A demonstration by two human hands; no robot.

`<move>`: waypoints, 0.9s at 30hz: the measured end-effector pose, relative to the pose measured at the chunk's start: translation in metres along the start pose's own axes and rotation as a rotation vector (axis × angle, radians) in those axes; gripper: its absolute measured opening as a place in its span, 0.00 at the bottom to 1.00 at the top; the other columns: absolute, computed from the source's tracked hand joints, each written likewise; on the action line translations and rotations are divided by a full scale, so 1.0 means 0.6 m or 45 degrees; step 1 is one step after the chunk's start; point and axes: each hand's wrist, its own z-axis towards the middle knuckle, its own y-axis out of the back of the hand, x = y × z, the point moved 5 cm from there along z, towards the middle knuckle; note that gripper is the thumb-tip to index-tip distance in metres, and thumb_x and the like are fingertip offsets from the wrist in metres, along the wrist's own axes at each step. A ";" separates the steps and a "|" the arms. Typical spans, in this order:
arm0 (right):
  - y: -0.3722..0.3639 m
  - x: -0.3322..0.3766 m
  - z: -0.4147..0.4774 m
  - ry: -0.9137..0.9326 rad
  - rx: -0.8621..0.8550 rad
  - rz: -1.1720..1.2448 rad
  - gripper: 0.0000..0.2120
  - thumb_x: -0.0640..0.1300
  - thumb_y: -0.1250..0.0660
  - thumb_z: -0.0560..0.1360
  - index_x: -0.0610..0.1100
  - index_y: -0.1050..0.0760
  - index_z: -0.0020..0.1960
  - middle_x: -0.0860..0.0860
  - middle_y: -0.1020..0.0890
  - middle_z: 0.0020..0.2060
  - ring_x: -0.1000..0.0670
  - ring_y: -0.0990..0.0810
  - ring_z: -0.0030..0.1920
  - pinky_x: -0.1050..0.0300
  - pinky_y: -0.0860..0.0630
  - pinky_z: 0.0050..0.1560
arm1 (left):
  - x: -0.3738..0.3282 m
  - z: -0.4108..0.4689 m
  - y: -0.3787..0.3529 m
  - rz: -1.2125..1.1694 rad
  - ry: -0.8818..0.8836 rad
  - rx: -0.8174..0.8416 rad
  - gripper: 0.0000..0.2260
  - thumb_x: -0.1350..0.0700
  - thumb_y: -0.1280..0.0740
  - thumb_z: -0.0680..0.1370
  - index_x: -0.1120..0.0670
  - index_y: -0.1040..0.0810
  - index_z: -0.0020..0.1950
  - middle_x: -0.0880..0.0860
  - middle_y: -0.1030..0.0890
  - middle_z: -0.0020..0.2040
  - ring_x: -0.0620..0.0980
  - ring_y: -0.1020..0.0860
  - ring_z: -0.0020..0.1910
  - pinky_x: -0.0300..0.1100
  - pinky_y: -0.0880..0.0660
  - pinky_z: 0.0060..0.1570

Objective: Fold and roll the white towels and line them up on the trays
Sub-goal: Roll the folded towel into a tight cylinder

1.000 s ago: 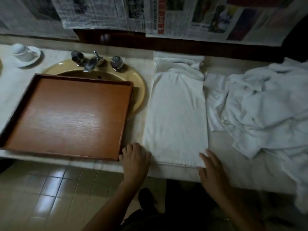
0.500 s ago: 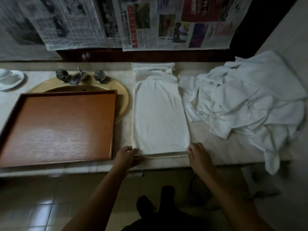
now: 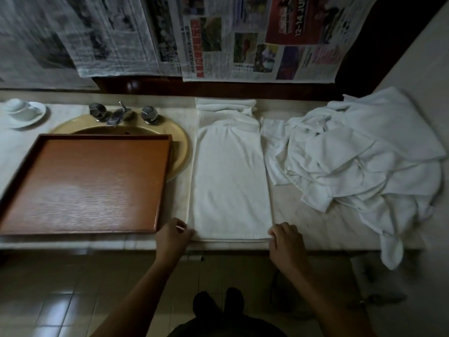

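1. Two hands of yours work at the counter's (image 3: 315,229) near edge. Your left hand (image 3: 173,235) has its fingers curled and pinches the near-left corner of the folded towel (image 3: 230,178).
2. Your right hand (image 3: 286,239) is knuckles-up, its fingers bent onto the towel's near-right corner and gripping it there.
3. That folded towel lies as one long white strip across the counter, from the near edge to the back edge. Its near half is flat, and its far end is rumpled against the wall.
4. Your tray (image 3: 85,183), brown wood with a raised rim, lies just beside the strip's left side. Its front rim runs along the counter's near edge, and its far right corner overlaps the yellow sink (image 3: 181,147).
5. Your pile of towels (image 3: 359,161) sits loose and crumpled toward the counter's right end, touching the strip's right side near the back. One towel from it hangs over the near edge by the right corner.
6. At the back edge behind the sink stands the faucet (image 3: 119,115) between two knobs. A white cup (image 3: 18,108) on a saucer (image 3: 36,116) sits toward the back left corner.
7. Above the back edge, newspaper sheets (image 3: 243,37) hang on the wall.
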 end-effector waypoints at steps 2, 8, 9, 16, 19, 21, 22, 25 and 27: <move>0.002 0.018 -0.004 0.036 -0.014 0.030 0.15 0.40 0.31 0.71 0.46 0.21 0.57 0.47 0.20 0.54 0.42 0.22 0.54 0.47 0.22 0.51 | -0.009 -0.012 -0.002 0.210 -0.248 -0.145 0.12 0.53 0.25 0.76 0.52 0.23 0.57 0.50 0.20 0.50 0.46 0.20 0.44 0.40 0.26 0.38; -0.059 0.098 -0.011 0.426 0.217 -0.024 0.32 0.54 0.40 0.79 0.54 0.43 0.82 0.47 0.45 0.82 0.43 0.47 0.82 0.40 0.44 0.78 | -0.045 -0.068 -0.109 0.672 -1.078 0.017 0.26 0.46 0.38 0.81 0.50 0.35 0.79 0.55 0.32 0.79 0.57 0.34 0.78 0.54 0.33 0.72; -0.072 0.100 -0.012 0.475 0.242 -0.089 0.33 0.57 0.41 0.78 0.54 0.44 0.82 0.47 0.45 0.82 0.42 0.46 0.82 0.38 0.43 0.78 | -0.039 -0.072 -0.119 0.709 -1.163 0.061 0.27 0.46 0.40 0.81 0.50 0.35 0.80 0.55 0.33 0.80 0.57 0.35 0.78 0.54 0.33 0.72; -0.069 0.006 -0.028 0.502 0.135 0.054 0.29 0.42 0.27 0.75 0.45 0.29 0.75 0.45 0.30 0.75 0.43 0.31 0.75 0.45 0.32 0.73 | 0.052 -0.047 -0.044 0.592 -1.229 0.087 0.35 0.74 0.29 0.70 0.55 0.27 0.75 0.57 0.28 0.75 0.56 0.29 0.75 0.54 0.29 0.72; -0.047 -0.009 -0.029 0.445 0.062 0.148 0.20 0.36 0.23 0.72 0.46 0.20 0.62 0.48 0.21 0.64 0.46 0.24 0.64 0.48 0.21 0.62 | 0.038 -0.042 -0.027 0.671 -1.265 0.179 0.28 0.71 0.27 0.69 0.53 0.20 0.67 0.50 0.22 0.64 0.49 0.23 0.62 0.42 0.24 0.60; -0.034 -0.006 -0.022 0.447 0.104 0.154 0.15 0.37 0.24 0.72 0.47 0.20 0.56 0.52 0.21 0.58 0.50 0.23 0.58 0.52 0.20 0.56 | 0.033 -0.028 -0.020 0.714 -1.228 0.260 0.23 0.67 0.26 0.72 0.49 0.19 0.63 0.47 0.22 0.58 0.46 0.23 0.56 0.41 0.22 0.51; -0.028 -0.004 -0.017 0.455 0.132 0.143 0.12 0.37 0.25 0.73 0.48 0.20 0.54 0.54 0.21 0.55 0.51 0.23 0.56 0.54 0.21 0.53 | 0.033 -0.022 -0.017 0.735 -1.228 0.270 0.20 0.66 0.26 0.73 0.48 0.18 0.61 0.46 0.21 0.55 0.46 0.23 0.54 0.42 0.22 0.47; -0.020 -0.001 -0.006 0.392 0.239 0.121 0.08 0.38 0.32 0.79 0.50 0.21 0.52 0.56 0.21 0.52 0.54 0.24 0.52 0.59 0.25 0.50 | 0.030 -0.006 -0.009 0.738 -1.175 0.311 0.15 0.65 0.27 0.74 0.48 0.17 0.54 0.46 0.19 0.48 0.44 0.22 0.47 0.45 0.21 0.40; -0.012 -0.001 -0.001 0.233 0.293 0.181 0.07 0.41 0.35 0.82 0.52 0.21 0.53 0.57 0.21 0.50 0.58 0.26 0.51 0.61 0.27 0.51 | 0.018 0.000 -0.001 0.665 -1.034 0.298 0.11 0.62 0.27 0.77 0.48 0.15 0.54 0.46 0.17 0.49 0.43 0.20 0.46 0.38 0.21 0.43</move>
